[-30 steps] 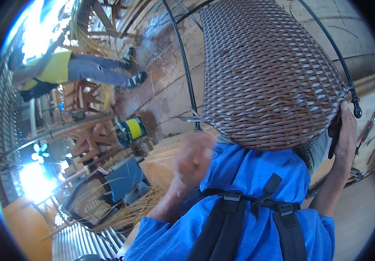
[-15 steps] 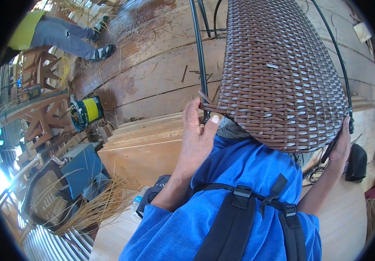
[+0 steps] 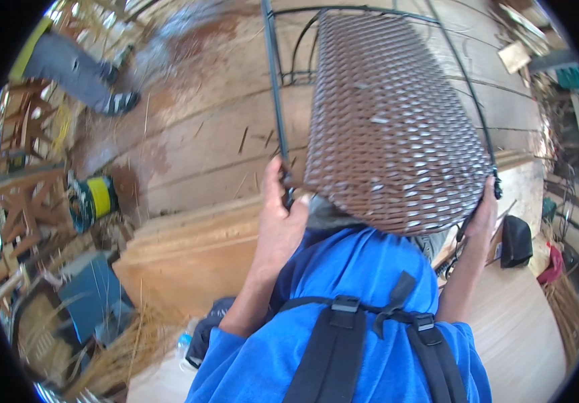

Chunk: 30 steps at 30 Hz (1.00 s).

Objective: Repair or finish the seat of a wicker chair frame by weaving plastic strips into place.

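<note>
Step in hand: lifting woven chair panel [image 3: 390,121] on dark metal frame [image 3: 274,101], raised above wooden floor [image 3: 202,134]. Left hand [image 3: 279,225] closed on frame bar; right hand [image 3: 480,215] clasps right edge. Next likely needs steady two-handed turn.

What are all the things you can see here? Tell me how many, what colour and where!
woven chair panel: one, brown, top centre, on a dark metal frame
floor: one, reddish-brown planks, behind
cylinder: one, yellow and dark, left
another person's legs: grey trousers, top left
loose cane strands: pale heap, bottom left
dark pouch: one, right
left hand: grips the frame's left bar
right hand: holds the panel's right edge
</note>
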Each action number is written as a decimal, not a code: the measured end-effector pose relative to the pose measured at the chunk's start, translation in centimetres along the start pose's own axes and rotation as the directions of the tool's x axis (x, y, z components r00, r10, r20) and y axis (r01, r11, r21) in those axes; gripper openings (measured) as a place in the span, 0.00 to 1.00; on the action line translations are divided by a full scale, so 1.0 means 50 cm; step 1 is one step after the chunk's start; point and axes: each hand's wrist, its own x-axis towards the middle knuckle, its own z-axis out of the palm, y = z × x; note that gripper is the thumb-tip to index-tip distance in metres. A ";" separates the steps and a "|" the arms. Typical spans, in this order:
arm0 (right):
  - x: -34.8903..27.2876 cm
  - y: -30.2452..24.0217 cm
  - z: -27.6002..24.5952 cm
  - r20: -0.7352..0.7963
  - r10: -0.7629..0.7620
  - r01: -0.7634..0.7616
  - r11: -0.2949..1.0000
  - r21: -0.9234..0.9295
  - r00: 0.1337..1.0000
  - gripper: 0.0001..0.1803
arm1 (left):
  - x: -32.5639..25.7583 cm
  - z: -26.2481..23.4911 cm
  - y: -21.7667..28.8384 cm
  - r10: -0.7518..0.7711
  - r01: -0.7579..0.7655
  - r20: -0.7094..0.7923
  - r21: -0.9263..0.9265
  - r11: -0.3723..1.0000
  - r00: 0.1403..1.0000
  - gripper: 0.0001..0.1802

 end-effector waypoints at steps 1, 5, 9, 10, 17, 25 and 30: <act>-0.017 0.001 0.013 0.012 -0.105 0.106 0.991 -0.080 0.994 0.26 | -0.003 -0.005 0.003 -0.014 0.014 0.002 0.071 0.997 1.000 0.37; -0.057 0.050 -0.088 -0.010 0.045 -0.044 0.887 -0.460 0.999 0.25 | -0.027 -0.009 0.083 -0.188 0.171 -0.106 -0.155 0.973 0.976 0.33; -0.038 0.010 -0.092 -0.057 0.009 0.002 0.982 0.191 0.998 0.33 | -0.033 0.031 0.094 -0.193 0.162 -0.243 -0.142 0.977 0.951 0.22; -0.028 -0.013 -0.069 0.023 -0.038 0.030 0.964 0.262 0.999 0.33 | -0.031 0.036 0.103 -0.236 0.212 -0.260 -0.118 0.970 0.936 0.19; 0.046 -0.050 -0.055 0.065 -0.214 0.215 0.977 -0.010 0.975 0.17 | 0.025 0.025 0.127 -0.467 0.440 -0.123 -0.196 0.876 0.875 0.20; 0.052 -0.200 -0.043 0.022 -0.379 0.379 0.925 -0.021 0.925 0.14 | 0.021 0.054 0.231 -0.434 0.412 -0.217 -0.142 0.900 0.874 0.21; -0.008 -0.266 -0.076 0.037 -0.483 0.485 0.871 -0.080 0.875 0.14 | -0.031 0.035 0.260 -0.463 0.427 -0.187 -0.205 0.881 0.866 0.21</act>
